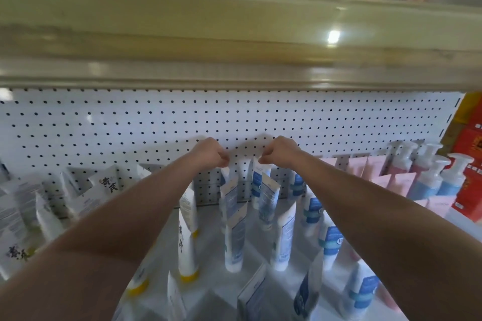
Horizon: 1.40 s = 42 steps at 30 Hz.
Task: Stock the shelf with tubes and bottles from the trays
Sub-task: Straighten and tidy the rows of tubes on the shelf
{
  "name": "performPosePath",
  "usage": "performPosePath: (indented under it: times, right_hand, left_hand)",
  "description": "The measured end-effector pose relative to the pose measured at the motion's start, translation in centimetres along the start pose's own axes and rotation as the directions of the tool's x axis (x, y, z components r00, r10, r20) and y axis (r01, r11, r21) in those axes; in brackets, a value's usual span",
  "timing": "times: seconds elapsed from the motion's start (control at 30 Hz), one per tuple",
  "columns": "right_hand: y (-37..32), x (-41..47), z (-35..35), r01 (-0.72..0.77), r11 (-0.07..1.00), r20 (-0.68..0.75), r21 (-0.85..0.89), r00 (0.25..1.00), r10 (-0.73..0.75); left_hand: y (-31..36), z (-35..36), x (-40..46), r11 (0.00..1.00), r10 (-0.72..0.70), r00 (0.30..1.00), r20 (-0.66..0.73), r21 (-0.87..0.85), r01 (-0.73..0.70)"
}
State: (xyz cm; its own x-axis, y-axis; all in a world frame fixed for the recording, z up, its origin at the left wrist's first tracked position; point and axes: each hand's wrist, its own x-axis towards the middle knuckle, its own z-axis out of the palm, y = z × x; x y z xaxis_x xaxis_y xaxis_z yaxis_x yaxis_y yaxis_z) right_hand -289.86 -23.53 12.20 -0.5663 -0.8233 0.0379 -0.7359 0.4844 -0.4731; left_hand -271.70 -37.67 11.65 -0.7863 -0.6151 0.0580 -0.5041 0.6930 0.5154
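Both my arms reach to the back of the white shelf, close to the pegboard. My right hand pinches the top edge of a white and blue tube that stands upright against the pegboard. My left hand has its fingers curled at the top of another white and blue tube beside it, and seems to pinch it. More white and blue tubes stand cap-down in rows in front. The picture is blurred.
White tubes with yellow caps stand left of centre, and white boxes lean at the left. Pink tubes and pump bottles fill the right end. A red carton sits at far right. A beige upper shelf overhangs.
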Motion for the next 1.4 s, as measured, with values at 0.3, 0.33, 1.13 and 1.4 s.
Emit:
performPosePath:
  times: [0.3,0.33,1.13,1.4]
  right_hand:
    - [-0.1,-0.3,0.5,0.012,0.999,-0.025,-0.049,1.000,-0.013]
    - [-0.2,-0.3,0.6,0.023,0.998,-0.020,-0.057,0.999,-0.025]
    - [-0.5,-0.7,0.9,0.080,0.989,-0.053,-0.126,0.995,-0.087]
    - [-0.3,-0.5,1.2,0.087,0.988,-0.065,-0.125,0.993,-0.095]
  left_hand:
    - [-0.6,0.7,-0.1,0.998,0.007,0.993,-0.120,0.061,0.000]
    - [-0.6,0.8,-0.2,0.997,0.008,0.991,-0.132,0.078,0.002]
    - [0.6,1.8,-0.8,0.982,0.002,0.980,-0.201,0.185,0.036]
    - [0.5,2.0,-0.5,0.984,0.012,0.979,-0.202,0.177,0.025]
